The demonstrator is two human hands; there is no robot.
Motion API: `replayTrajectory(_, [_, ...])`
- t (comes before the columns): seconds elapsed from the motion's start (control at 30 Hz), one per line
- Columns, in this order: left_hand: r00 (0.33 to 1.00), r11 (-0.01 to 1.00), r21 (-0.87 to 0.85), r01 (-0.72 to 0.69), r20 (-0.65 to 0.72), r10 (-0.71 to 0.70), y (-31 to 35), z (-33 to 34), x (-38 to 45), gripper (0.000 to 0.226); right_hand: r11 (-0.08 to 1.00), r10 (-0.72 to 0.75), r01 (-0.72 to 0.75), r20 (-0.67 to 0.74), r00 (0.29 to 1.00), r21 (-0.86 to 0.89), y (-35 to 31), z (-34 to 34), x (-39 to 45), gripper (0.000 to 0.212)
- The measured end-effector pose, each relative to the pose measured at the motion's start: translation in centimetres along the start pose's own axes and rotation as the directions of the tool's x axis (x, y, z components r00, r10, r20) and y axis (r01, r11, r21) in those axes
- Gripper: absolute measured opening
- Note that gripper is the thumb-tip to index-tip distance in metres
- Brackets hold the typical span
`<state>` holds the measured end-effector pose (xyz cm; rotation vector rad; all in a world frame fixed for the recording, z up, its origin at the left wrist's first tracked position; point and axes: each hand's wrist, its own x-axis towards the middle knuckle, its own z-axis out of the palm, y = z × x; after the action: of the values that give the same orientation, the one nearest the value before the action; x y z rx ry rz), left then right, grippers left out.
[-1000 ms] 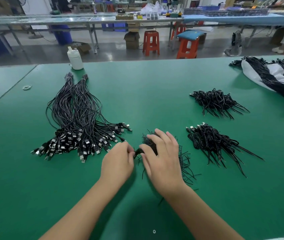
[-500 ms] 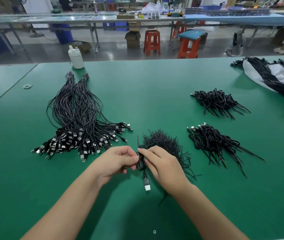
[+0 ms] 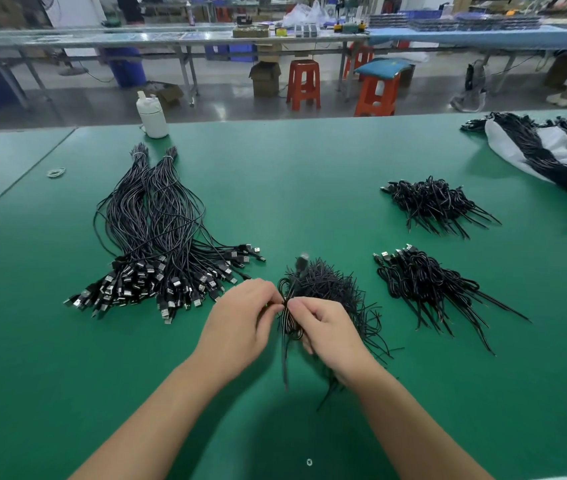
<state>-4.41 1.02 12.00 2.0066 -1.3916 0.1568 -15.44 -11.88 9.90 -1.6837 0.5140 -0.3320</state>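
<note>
at the near middle of a green bench, left grip and right grip fingertip to fingertip, both pinched on one small coiled black cable held between them. loose tail of it hanging down between the wrists; plug end too blurred to place. just behind and partly under the right grip, a heap of coiled cables. to the left, two long tied bundles fanned out, plugs toward the near edge. to the right, well apart, a near pile and a far pile of the same cables. toward the far edge, a white bottle, a rubber band and, at far right, a white bag with more cables.
</note>
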Motion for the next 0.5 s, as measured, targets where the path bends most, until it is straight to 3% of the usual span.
replayTrajectory(0.03, [0.999,0.997,0.055,-0.049,0.007,0.048,-0.1,0.1,0.0,0.007,0.993,0.069,-0.068,-0.001,0.998,0.095,0.1,0.1,0.2,0.016])
replayTrajectory(0.1, [0.993,0.981,0.153,-0.118,0.040,0.113,-0.2,0.3,-0.1,0.007,0.953,0.192,-0.191,0.021,0.981,0.235,0.1,0.1,0.5,0.017])
replayTrajectory(0.2, [0.989,0.979,0.157,-0.133,0.082,0.121,-0.3,0.6,-0.4,0.007,0.959,0.197,-0.205,0.056,0.979,0.198,0.0,-0.1,0.5,0.008])
replayTrajectory(0.3, [0.995,0.996,-0.030,0.079,0.064,-0.077,-0.3,0.5,-0.7,0.013,0.918,0.203,-0.249,0.173,0.964,0.308,-0.4,-0.7,0.5,0.025])
replayTrajectory(0.4, [0.938,0.913,-0.218,0.345,0.115,-0.327,-0.6,0.1,-0.3,0.017,0.821,0.146,-0.294,0.319,0.936,0.488,-0.3,-1.5,0.5,0.024])
replayTrajectory(0.5, [0.883,0.809,-0.357,0.468,0.219,-0.415,-0.9,-0.1,0.2,0.015,0.904,0.076,-0.186,0.283,0.956,0.385,0.0,-1.4,0.6,0.020])
